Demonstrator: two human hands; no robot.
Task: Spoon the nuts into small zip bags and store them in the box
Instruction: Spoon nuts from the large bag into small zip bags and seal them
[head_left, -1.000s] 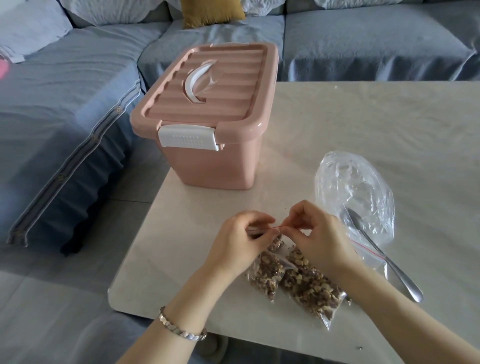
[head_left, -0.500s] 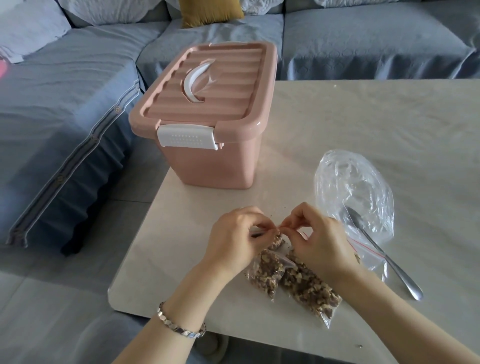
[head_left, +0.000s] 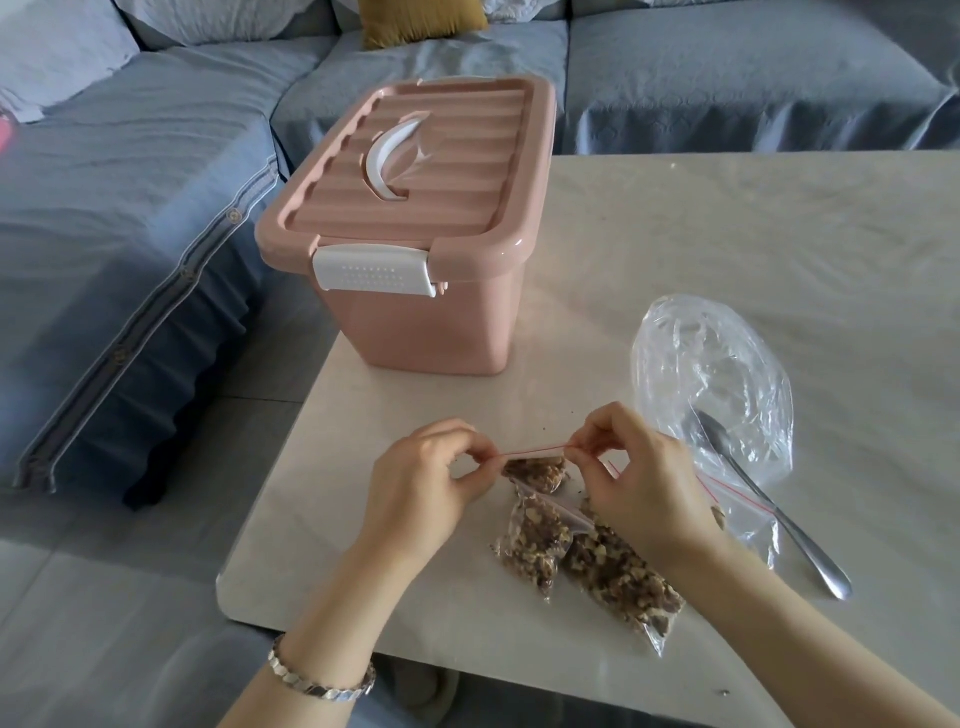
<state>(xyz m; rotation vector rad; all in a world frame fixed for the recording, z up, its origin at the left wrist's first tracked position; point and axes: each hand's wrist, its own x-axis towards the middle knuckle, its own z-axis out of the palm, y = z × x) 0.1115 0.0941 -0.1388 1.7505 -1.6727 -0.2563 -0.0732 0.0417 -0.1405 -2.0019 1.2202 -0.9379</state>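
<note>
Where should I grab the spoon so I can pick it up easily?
Grab the spoon by the tip of its handle, the end nearest you on the right, coming down from above. That end lies flat on the bare table, with nothing touching it. The bowl end rests against the crinkly clear bag, so fingers there would probably catch plastic.

A clear zip bag (head_left: 535, 470) of chopped nuts (head_left: 543, 475) hangs by its red seal strip, pinched taut at either end by the left hand (head_left: 421, 488) and right hand (head_left: 639, 478). Two filled bags (head_left: 537, 545) lie flat side by side just below it. The pink box (head_left: 426, 317) stands beyond, lid on, white latch down. The steel spoon (head_left: 769, 504) lies with its bowl against a crumpled big bag (head_left: 711, 374).
</note>
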